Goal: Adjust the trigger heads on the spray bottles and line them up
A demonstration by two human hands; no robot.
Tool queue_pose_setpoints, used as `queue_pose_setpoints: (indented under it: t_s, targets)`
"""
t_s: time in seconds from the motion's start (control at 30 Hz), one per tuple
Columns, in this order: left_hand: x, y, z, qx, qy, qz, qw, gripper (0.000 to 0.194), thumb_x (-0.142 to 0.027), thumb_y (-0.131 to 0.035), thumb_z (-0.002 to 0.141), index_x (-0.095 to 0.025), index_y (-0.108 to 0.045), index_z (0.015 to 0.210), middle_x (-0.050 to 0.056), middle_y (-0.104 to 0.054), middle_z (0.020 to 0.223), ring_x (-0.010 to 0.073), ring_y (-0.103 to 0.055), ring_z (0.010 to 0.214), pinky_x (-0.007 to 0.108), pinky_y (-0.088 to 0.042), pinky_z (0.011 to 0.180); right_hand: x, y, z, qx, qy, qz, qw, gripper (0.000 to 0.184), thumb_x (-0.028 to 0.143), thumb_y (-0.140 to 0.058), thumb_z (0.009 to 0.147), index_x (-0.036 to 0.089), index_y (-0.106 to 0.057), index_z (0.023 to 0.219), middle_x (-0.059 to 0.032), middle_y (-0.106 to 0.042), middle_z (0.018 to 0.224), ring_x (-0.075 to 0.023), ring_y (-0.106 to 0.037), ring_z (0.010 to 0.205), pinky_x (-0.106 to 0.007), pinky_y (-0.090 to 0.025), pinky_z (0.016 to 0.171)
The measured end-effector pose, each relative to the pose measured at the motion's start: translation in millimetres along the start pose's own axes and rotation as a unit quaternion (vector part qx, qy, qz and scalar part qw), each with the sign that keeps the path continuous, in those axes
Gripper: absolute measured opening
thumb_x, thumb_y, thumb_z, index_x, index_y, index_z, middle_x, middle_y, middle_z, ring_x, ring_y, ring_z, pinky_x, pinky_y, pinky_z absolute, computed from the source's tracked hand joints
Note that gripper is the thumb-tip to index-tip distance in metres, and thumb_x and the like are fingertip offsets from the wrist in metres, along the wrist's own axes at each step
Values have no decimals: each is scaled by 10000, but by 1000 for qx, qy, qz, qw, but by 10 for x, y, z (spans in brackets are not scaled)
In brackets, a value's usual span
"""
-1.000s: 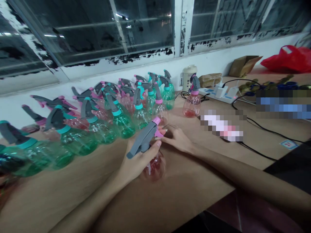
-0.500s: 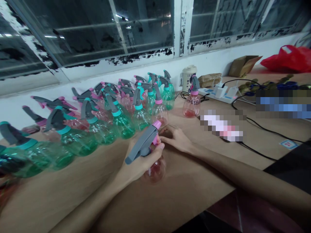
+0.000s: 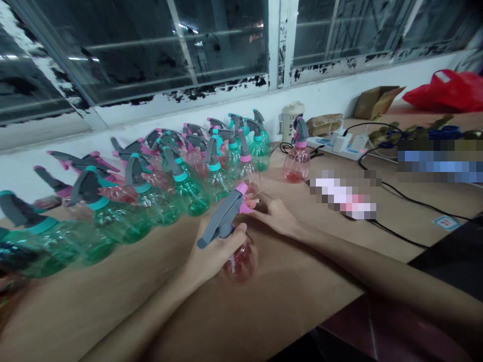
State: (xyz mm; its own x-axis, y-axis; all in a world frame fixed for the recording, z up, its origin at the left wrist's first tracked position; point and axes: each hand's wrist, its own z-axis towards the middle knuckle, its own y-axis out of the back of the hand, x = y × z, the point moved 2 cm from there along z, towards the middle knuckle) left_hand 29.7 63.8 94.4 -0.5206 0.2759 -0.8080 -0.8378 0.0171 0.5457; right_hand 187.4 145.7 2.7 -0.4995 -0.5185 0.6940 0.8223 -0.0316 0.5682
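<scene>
My left hand (image 3: 213,251) is wrapped around the neck of a spray bottle (image 3: 241,264) with a clear pink body. Its thumb lies across the near side, below the grey spray head. The head has a pink nozzle, and its pink trigger (image 3: 247,207) sticks out towards my right hand (image 3: 277,216). That hand rests low over the table just right of the trigger, fingers bent inward. Its fingertips are partly hidden, so what they pinch, if anything, cannot be made out. Nearest behind the hands stands another pink spray bottle (image 3: 247,173).
Several green and pink spray bottles (image 3: 192,196) crowd the left and back. One pink bottle (image 3: 297,163) stands apart at the right. Behind it are a coffee cup (image 3: 292,120), a power strip (image 3: 350,149) and black cables (image 3: 407,201). A red bag (image 3: 447,93) lies far right.
The held bottle's trigger has swung outward from its pulled-in position, and the left thumb has drawn back slightly. My right hand has shifted only a little.
</scene>
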Motion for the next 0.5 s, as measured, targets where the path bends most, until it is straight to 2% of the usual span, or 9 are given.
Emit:
queue_pose_setpoints:
  t_s: [0.1,0.23,0.33,0.43,0.5]
  targets:
    - [-27,13,-9,-5,3,8,1000,206,-264,-544,687,-219,-538,487,-41,-513,401,129,-501,404,230,-416,389,-17,1,2,1,-9,9,1000,257,431,-547,833,183,-586,886,-57,-666,929,-197,-601,886,-329,-429,762]
    - [7,9,11,16,2,9,1000,179,-272,-544,704,-227,-576,534,-41,-505,409,142,-516,430,249,-451,428,-39,2,3,8,-12,12,1000,240,411,-548,830,188,-597,903,-51,-665,938,-195,-603,882,-329,-434,760]
    - [25,-3,50,29,-26,5,999,107,-290,-553,724,-218,-624,687,-29,-569,522,147,-557,509,281,-503,551,-38,2,2,14,-19,16,1000,270,446,-552,822,191,-595,900,-51,-668,937,-198,-607,876,-330,-436,757]
    - [8,-17,64,42,-56,-3,998,135,-322,-546,756,-207,-604,797,-5,-620,685,151,-589,629,322,-506,723,-23,4,-1,8,-28,18,999,306,491,-545,817,195,-587,883,-45,-672,923,-196,-613,866,-338,-435,769]
    - [1,-20,55,41,-47,-8,998,141,-340,-532,771,-207,-574,755,-8,-596,667,145,-573,618,307,-500,695,-11,3,-4,5,-29,15,999,316,503,-538,818,198,-584,887,-40,-674,917,-193,-616,862,-342,-435,778]
